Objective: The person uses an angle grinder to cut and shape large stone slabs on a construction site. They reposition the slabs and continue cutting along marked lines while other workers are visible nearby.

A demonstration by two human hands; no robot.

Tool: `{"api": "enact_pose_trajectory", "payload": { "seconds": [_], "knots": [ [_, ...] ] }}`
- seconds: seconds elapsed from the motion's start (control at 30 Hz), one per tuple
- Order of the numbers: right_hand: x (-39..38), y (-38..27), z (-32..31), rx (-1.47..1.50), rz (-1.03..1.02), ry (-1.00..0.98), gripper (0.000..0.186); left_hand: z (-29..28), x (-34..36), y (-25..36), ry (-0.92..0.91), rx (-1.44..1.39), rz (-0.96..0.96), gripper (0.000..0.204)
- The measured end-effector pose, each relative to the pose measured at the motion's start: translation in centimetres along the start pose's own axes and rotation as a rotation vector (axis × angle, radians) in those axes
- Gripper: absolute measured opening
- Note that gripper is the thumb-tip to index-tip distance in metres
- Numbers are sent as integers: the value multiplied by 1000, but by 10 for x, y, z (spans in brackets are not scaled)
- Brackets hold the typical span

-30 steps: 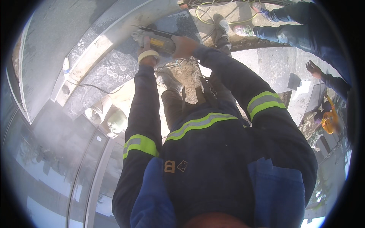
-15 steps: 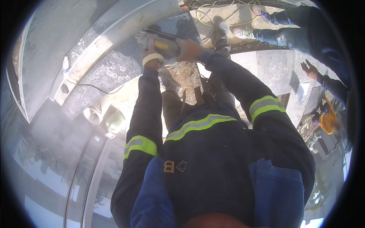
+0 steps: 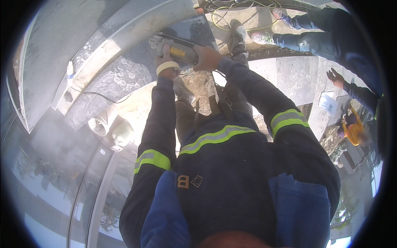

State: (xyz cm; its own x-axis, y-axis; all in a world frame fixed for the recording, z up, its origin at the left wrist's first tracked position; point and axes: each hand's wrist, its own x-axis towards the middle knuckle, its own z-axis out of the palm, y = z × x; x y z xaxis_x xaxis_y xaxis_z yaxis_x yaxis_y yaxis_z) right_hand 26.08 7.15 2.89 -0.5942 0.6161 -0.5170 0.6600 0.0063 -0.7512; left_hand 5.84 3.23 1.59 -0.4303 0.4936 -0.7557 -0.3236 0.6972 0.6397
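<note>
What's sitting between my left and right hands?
In the head view, a grey power tool with a yellow label spans from left hand to right hand.

Bright daylight recorded; pale grey stone paving [image 3: 297,74] at upper right is strongly lit. Left side is hazed; straight edges are bowed, corners blackened.

**Reader:** What do your hands grip?

**Wearer:** My left hand [image 3: 162,61] and right hand [image 3: 208,58] together hold a grey angle grinder [image 3: 182,50] over the dark slab [image 3: 124,72]; a cream tape roll [image 3: 167,65] encircles my left wrist.

**Reader:** And around you?

**Wearer:** At left, a white bottle [image 3: 70,71]; at right, a co-worker's open hand [image 3: 336,77] near a white sheet [image 3: 327,103].
</note>
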Motion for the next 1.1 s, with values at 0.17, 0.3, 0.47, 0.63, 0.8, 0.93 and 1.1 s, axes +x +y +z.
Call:
{"api": "enact_pose_trajectory", "payload": {
  "seconds": [0.17, 0.3, 0.47, 0.63, 0.8, 0.93, 1.1],
  "knots": [
    [18, 1, 7, 71, 14, 7, 68, -6, 19, 2, -26, -79, 22, 53],
    [27, -4, 8, 41, 45, -7, 69, -10, 21, 8, -65, -106, -7, 54],
    [19, 0, 8, 23, 43, -10, 69, -5, 13, 4, -7, -91, 29, 54],
    [-5, -2, -4, -12, 51, -33, 70, -1, 8, -14, -15, -32, 41, 57],
    [-4, 10, 3, -6, 26, 21, 68, 7, -4, -1, -27, 36, -17, 57],
    [14, 4, 8, 5, 26, 13, 67, -4, 16, -7, -27, -95, 41, 55],
    [22, -9, 3, 74, 75, -35, 70, -12, 27, 1, -61, -128, -17, 55]
  ]
}}
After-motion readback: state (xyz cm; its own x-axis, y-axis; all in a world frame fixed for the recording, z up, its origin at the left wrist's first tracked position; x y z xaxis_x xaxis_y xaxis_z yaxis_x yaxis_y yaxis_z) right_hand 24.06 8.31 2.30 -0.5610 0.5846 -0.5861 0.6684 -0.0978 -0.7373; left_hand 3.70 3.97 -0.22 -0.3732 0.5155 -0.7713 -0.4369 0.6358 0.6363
